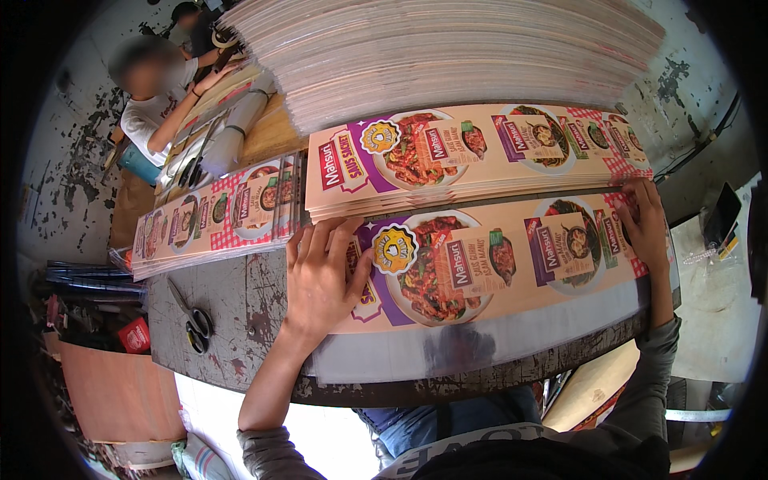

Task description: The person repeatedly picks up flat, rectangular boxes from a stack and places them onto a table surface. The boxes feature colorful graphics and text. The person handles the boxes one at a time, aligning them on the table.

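Note:
A long printed card [512, 248] with pictures of food lies flat on a clear plastic sheet [480, 348] at the table's near edge. My left hand [322, 276] rests on the card's left end, fingers spread toward its far edge and thumb out across the print. At the opposite end, my right hand [644, 224] touches the far right corner with fingers apart and bent. Both palms hide parts of the card's ends. Directly beyond it sits a stack of matching cards [480, 156].
A tall pile of thin sheets [456, 56] rises at the back. Plastic-covered cards [220, 212] are stacked to the left, near black-handled scissors [197, 326] on the worn table [240, 300]. A co-worker [152, 104] sits at the far left by plastic sheeting [236, 132].

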The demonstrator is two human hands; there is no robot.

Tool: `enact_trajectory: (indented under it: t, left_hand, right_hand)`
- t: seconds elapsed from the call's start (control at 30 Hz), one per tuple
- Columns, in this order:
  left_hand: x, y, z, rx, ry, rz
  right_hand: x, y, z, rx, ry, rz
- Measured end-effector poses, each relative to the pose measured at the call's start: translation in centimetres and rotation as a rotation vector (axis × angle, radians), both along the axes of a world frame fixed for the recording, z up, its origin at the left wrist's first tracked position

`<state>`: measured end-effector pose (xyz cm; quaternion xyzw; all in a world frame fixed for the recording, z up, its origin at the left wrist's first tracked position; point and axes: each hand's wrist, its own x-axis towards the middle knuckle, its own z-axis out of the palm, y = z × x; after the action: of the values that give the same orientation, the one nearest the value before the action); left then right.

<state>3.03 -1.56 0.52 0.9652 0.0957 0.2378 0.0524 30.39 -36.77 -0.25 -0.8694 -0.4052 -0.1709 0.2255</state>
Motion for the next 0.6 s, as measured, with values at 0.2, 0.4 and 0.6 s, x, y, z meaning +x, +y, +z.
enact_trajectory:
  t: [0.2, 0.4, 0.6]
  left_hand:
    - [-0.07, 0.03, 0.01, 0.015, -0.006, 0.0]
    - [-0.03, 0.07, -0.04, 0.053, -0.01, 0.003]
    - [-0.03, -0.2, 0.15, 0.038, 0.005, 0.017]
  right_hand:
    - [-0.07, 0.16, 0.01, -0.004, 0.008, -0.017]
    - [0.03, 0.01, -0.13, -0.009, -0.015, -0.024]
    - [0.09, 0.02, -0.16, -0.006, -0.03, -0.007]
